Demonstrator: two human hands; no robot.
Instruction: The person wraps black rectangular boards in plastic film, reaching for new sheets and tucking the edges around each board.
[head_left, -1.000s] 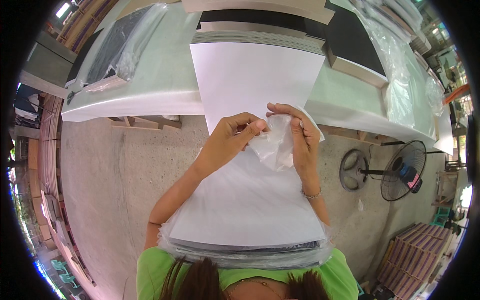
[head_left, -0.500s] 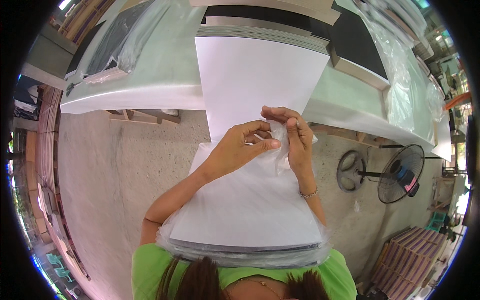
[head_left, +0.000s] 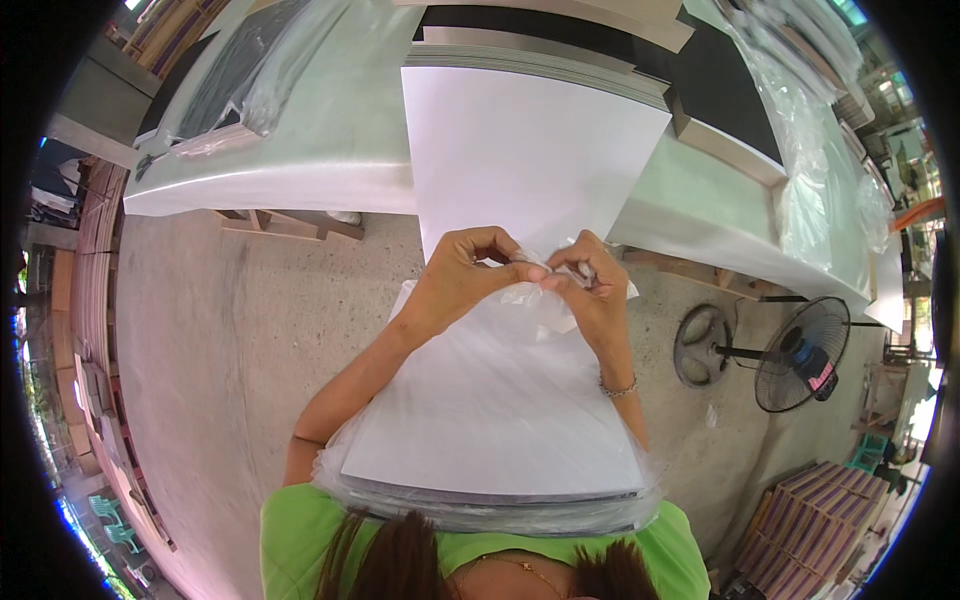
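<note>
Above a stack of white boards (head_left: 490,430) wrapped in clear plastic against my body, my two hands meet fingertip to fingertip. My left hand (head_left: 460,278) pinches the crumpled end of a clear plastic bag (head_left: 545,318) between thumb and forefinger. Close against it, my right hand (head_left: 598,300) grips the same plastic with bent fingers and thumb. Just beyond the hands, a large white sheet (head_left: 530,150) slopes down from the table. How its lower edge meets the wrapped stack is hidden by my hands and the plastic.
A pale green covered table (head_left: 340,130) runs across the far side, bearing black boards (head_left: 725,85) and plastic-wrapped panels (head_left: 240,75). On the right, a pedestal fan (head_left: 800,355) lies tipped over the concrete floor (head_left: 220,400). Striped bundles (head_left: 815,525) stand at the lower right.
My right hand has curled from upright, straighter fingers into a pinch on the plastic. Both hands have come together, and the bunched plastic sits between their fingertips.
</note>
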